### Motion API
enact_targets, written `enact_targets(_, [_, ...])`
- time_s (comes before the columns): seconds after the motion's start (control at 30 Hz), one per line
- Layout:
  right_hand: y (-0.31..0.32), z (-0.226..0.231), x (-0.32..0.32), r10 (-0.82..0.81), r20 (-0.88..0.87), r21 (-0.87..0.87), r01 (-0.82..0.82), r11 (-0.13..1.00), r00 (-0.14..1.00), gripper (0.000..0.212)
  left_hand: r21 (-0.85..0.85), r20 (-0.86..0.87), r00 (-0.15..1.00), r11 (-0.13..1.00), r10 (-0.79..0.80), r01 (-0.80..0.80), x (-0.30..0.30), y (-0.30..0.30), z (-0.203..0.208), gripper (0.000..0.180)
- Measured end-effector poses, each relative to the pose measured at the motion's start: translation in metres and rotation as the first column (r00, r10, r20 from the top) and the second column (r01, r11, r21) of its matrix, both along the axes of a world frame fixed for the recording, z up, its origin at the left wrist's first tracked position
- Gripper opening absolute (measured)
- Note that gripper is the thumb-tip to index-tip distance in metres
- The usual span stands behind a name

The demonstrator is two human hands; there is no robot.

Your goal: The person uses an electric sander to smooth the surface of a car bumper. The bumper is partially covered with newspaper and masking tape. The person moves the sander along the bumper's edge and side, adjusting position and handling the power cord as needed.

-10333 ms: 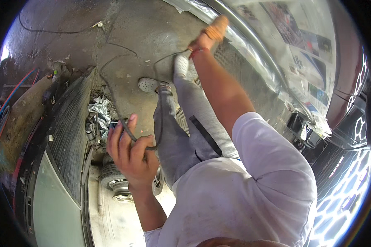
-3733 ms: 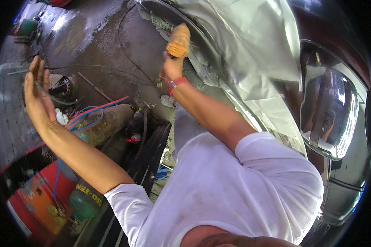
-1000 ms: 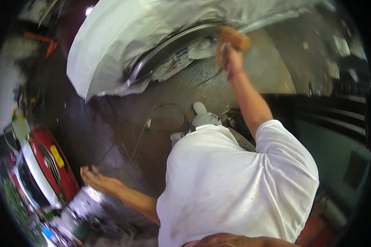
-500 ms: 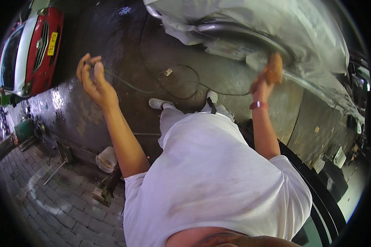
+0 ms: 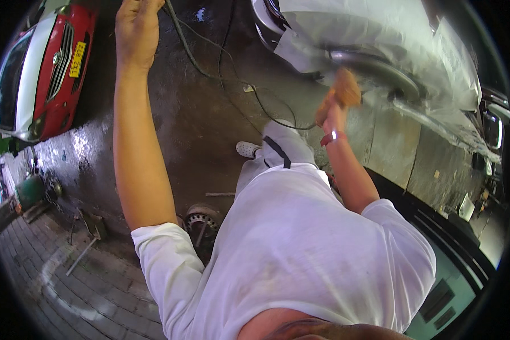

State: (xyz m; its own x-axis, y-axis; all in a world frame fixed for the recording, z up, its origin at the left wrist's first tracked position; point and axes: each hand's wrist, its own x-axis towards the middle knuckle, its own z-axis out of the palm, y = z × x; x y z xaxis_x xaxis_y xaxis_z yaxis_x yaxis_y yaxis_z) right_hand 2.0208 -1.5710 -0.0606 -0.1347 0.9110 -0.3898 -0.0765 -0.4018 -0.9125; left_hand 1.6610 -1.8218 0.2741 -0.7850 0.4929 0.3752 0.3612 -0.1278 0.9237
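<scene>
My left hand (image 5: 139, 25) is raised high at the upper left, its fingers closed round a dark hose (image 5: 182, 46). From there the hose droops across the floor in loops and runs to my right hand (image 5: 328, 110). An orange-brown, rounded tool (image 5: 347, 88) is gripped in my right hand; motion smears it, so its exact kind is unclear. Just beyond the tool is the car's wheel arch (image 5: 374, 65), with pale plastic sheeting (image 5: 374, 25) draped over the bodywork around it. A gap between tool and car cannot be made out.
At the far left stands a red and white car (image 5: 54, 68). A wheel hub (image 5: 203, 221) lies by my left side, near a metal bar (image 5: 82, 256) on the paving bricks. Behind my right arm is a dark vehicle edge (image 5: 430, 218). The floor looks wet and stained.
My left hand has swung up and forward, lifting the hose off the floor. The tool in my right hand has shifted left, and one leg has stepped forward.
</scene>
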Motion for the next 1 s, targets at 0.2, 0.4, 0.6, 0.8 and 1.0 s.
enact_targets(0.2, [-0.071, 0.003, -0.086, -0.109, 0.070, -0.024, 0.111, 0.994, 0.992, 0.042, -0.027, -0.027, 0.998, 0.998, -0.052, 0.052, -0.079, -0.014, 0.000, 0.031])
enact_targets(0.4, [-0.054, -0.057, -0.136, -0.640, 0.064, 0.012, 0.641, 0.768, 0.766, 0.054, -0.073, -0.215, 0.968, 0.991, -0.129, 0.115, -0.175, -0.008, -0.027, 0.027])
enact_targets(0.6, [-0.060, -0.018, -0.267, -0.751, 0.445, -0.074, 0.856, 0.512, 0.488, 0.052, -0.050, -0.206, 0.947, 0.969, -0.247, 0.242, -0.292, 0.013, -0.033, 0.018])
enact_targets(0.8, [-0.061, -0.059, -0.346, -0.770, 0.450, -0.120, 0.885, 0.450, 0.452, 0.037, -0.028, -0.135, 0.910, 0.920, -0.391, 0.391, -0.426, 0.041, -0.035, 0.016])
enact_targets(1.0, [-0.072, -0.037, -0.481, -0.781, 0.508, 0.035, 0.898, 0.439, 0.363, 0.054, -0.013, -0.143, 0.890, 0.900, -0.432, 0.435, -0.550, 0.064, -0.031, 0.016])
